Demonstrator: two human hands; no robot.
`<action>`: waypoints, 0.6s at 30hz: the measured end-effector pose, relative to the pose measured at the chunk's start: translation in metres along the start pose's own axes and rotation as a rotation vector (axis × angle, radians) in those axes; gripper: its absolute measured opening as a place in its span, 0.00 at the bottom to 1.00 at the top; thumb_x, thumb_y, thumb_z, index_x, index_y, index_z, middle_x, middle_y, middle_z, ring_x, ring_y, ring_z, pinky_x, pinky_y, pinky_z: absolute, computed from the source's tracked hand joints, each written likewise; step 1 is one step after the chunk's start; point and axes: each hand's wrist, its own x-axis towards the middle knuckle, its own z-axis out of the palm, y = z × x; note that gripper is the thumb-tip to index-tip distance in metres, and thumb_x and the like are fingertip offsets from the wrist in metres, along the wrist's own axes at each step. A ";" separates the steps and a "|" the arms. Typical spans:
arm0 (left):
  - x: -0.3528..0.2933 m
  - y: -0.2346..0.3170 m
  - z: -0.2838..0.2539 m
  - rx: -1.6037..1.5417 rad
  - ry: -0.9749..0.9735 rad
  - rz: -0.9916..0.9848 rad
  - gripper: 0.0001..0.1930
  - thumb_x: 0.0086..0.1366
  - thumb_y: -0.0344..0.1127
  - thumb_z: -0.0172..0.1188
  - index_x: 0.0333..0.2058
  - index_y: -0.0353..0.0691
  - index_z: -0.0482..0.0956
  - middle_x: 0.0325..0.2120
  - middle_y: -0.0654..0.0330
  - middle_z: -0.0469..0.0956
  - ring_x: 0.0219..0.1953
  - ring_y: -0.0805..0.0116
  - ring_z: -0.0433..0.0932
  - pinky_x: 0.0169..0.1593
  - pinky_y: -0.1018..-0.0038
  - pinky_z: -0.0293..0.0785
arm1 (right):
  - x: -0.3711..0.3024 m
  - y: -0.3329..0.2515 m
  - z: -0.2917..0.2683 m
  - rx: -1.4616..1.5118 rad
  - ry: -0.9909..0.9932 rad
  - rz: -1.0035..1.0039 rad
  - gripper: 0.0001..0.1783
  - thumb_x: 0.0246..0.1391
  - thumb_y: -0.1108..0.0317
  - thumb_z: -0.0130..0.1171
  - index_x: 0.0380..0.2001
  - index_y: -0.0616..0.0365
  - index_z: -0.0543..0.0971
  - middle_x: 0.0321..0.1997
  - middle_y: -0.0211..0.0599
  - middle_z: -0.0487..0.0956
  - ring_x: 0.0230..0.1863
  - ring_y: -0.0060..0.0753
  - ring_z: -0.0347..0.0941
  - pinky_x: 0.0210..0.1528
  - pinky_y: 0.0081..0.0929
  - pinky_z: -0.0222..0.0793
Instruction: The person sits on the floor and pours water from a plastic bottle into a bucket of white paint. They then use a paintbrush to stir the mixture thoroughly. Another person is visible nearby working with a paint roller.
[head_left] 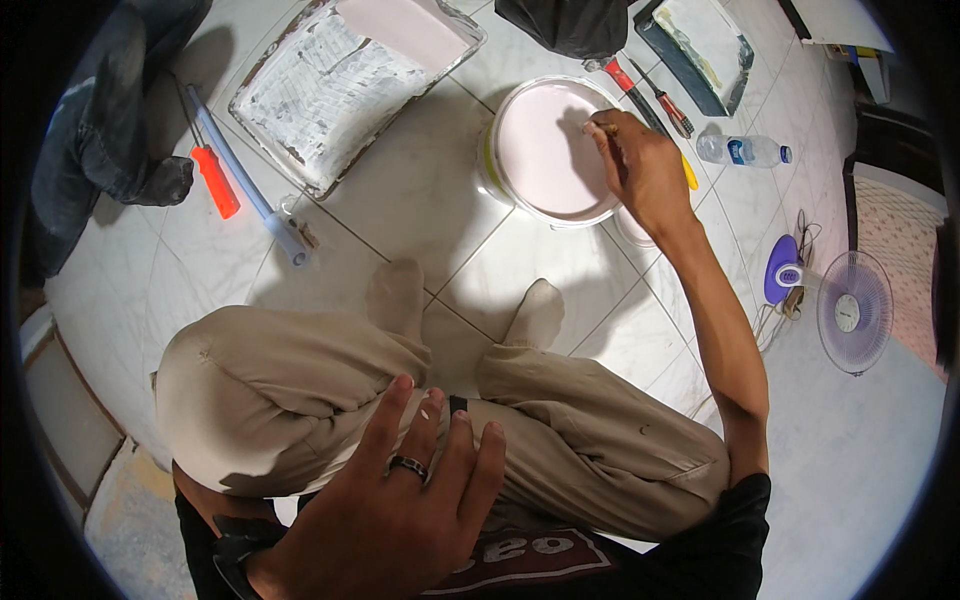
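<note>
A round white bucket (pixel 497 178) of pale pink paint stands on the tiles before my feet. My right hand (pixel 645 170) is over its right rim, with thumb and fingers pinched together; what they hold, if anything, I cannot make out. Part of a small pale pink round thing (pixel 634 230) shows under my right wrist. My left hand (pixel 390 500) hangs over my lap with its fingers spread and nothing in it. It wears a dark ring, and one fingertip has a white speck.
A large paint-smeared tray (pixel 330 100) lies at the far left, near an orange-handled screwdriver (pixel 215 183) and a blue-grey rod (pixel 245 175). Another person's dark-clothed leg (pixel 85 150) is beyond them. Right of the bucket are a water bottle (pixel 742 151), a smaller tray (pixel 680 62) and a fan (pixel 852 312).
</note>
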 end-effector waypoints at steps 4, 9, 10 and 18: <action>0.001 -0.001 0.000 0.008 0.001 0.008 0.21 0.71 0.39 0.56 0.58 0.33 0.80 0.49 0.50 0.86 0.58 0.47 0.83 0.71 0.40 0.67 | -0.010 -0.010 0.007 -0.029 -0.054 -0.117 0.12 0.69 0.63 0.59 0.42 0.62 0.80 0.36 0.55 0.83 0.34 0.59 0.82 0.38 0.49 0.78; 0.003 -0.002 -0.001 -0.004 -0.014 0.017 0.22 0.71 0.39 0.56 0.58 0.33 0.79 0.49 0.50 0.86 0.59 0.47 0.82 0.71 0.40 0.67 | -0.009 -0.028 0.010 0.251 -0.151 -0.065 0.10 0.70 0.66 0.59 0.38 0.63 0.79 0.32 0.51 0.83 0.28 0.51 0.80 0.35 0.45 0.75; 0.003 -0.002 -0.001 -0.001 -0.017 0.020 0.22 0.71 0.39 0.56 0.58 0.33 0.79 0.49 0.50 0.86 0.59 0.47 0.82 0.71 0.40 0.67 | -0.007 -0.028 0.013 0.367 -0.142 -0.022 0.10 0.70 0.66 0.60 0.37 0.64 0.80 0.30 0.50 0.82 0.27 0.47 0.79 0.35 0.43 0.74; 0.003 0.004 -0.003 0.006 0.023 -0.037 0.21 0.69 0.32 0.58 0.59 0.32 0.78 0.51 0.49 0.83 0.60 0.50 0.81 0.76 0.48 0.62 | 0.016 0.002 0.019 0.560 0.185 0.038 0.11 0.72 0.68 0.60 0.45 0.65 0.85 0.34 0.40 0.89 0.32 0.22 0.83 0.39 0.22 0.79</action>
